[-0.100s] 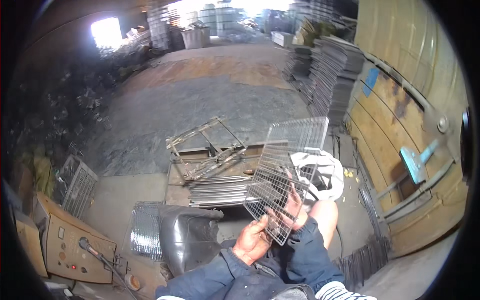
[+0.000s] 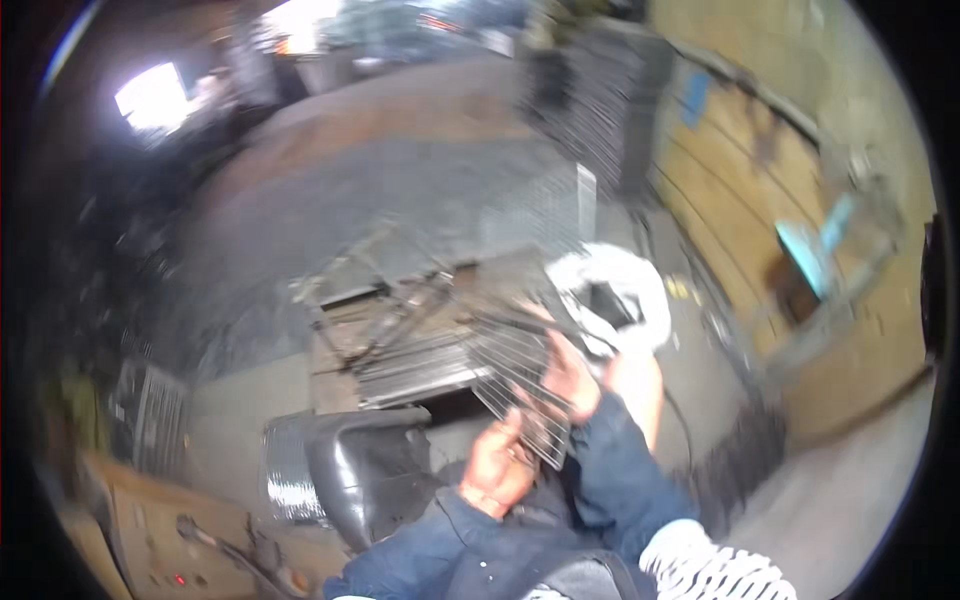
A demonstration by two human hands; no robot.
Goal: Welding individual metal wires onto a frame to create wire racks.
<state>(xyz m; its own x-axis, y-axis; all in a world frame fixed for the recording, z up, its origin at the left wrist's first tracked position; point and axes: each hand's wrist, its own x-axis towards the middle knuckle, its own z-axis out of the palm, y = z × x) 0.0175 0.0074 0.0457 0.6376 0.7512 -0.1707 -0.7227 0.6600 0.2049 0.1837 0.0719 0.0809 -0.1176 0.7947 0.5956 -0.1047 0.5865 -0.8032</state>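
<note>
A folded or two-panel wire rack (image 2: 512,362) leans up and away from me, its thin bars smeared by motion. My left hand (image 2: 498,462) grips its near lower edge, thumb on top. Closed against the rack's right side is my right hand (image 2: 570,378), its fingers partly hidden by the wires. Just beyond, a low bench (image 2: 328,385) bears a bundle of straight metal rods (image 2: 415,380) and a rectangular metal frame (image 2: 350,262), which stands tilted over it.
Right of the rack sits a white sack (image 2: 652,310) with an open mouth. A black padded piece (image 2: 360,465) and a silvery mesh stack (image 2: 290,470) lie left. A control box (image 2: 140,515) shows a red light. Grey stacked sheets (image 2: 600,100) stand near yellow panels (image 2: 720,170).
The view has swung and blurred, so the surroundings sit higher and farther left. Both hands keep their hold on the wire rack, which appears tipped lower, farther from upright.
</note>
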